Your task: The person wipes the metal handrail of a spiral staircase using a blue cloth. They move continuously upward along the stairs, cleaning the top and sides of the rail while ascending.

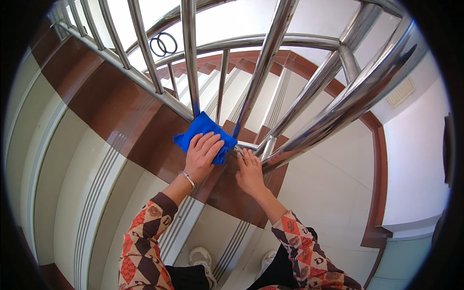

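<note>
A folded blue cloth (pixel 203 127) lies against the bottom rail of a stainless steel stair railing. My left hand (pixel 203 154) presses on it from above, fingers spread over the fabric; a silver bangle circles that wrist. Beside it, to the right, my right hand (pixel 250 170) has its fingertips by the low end of the rail, near a short metal crosspiece (pixel 248 145). I see nothing in this hand. Two upright balusters, a left one (pixel 190 54) and a thicker right one (pixel 263 61), come down behind the cloth, which hides their feet.
A thick polished steel post (pixel 348 98) slants up on the right. Pale steps with grooved nosings (pixel 96 185) descend or rise at left, edged by red-brown stone (pixel 112 98). Beyond the railing runs another flight (pixel 232 87). My shoes (pixel 203 264) stand on the steps below.
</note>
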Action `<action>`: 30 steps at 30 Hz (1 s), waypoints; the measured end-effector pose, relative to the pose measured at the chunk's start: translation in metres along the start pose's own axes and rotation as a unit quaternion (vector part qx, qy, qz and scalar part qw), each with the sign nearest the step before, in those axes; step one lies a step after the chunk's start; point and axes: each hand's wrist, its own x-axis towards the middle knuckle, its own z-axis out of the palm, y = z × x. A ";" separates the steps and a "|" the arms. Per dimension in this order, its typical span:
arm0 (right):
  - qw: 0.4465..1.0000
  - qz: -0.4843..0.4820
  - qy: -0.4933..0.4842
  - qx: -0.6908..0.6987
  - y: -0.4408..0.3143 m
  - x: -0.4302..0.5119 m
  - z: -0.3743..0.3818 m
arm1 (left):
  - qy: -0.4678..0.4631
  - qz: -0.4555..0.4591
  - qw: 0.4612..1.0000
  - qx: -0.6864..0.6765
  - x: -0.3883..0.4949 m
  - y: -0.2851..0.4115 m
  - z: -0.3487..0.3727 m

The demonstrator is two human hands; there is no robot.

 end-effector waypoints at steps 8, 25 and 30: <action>0.999 0.000 -0.031 -0.016 -0.011 -0.002 0.014 | -0.110 0.010 0.986 0.127 -0.023 -0.021 0.054; 1.000 0.026 0.001 0.000 -0.040 0.015 0.014 | -0.095 0.029 0.988 0.120 -0.019 -0.036 0.048; 1.000 0.018 -0.011 0.009 -0.037 0.018 0.007 | -0.063 0.007 0.990 0.128 -0.015 -0.047 0.036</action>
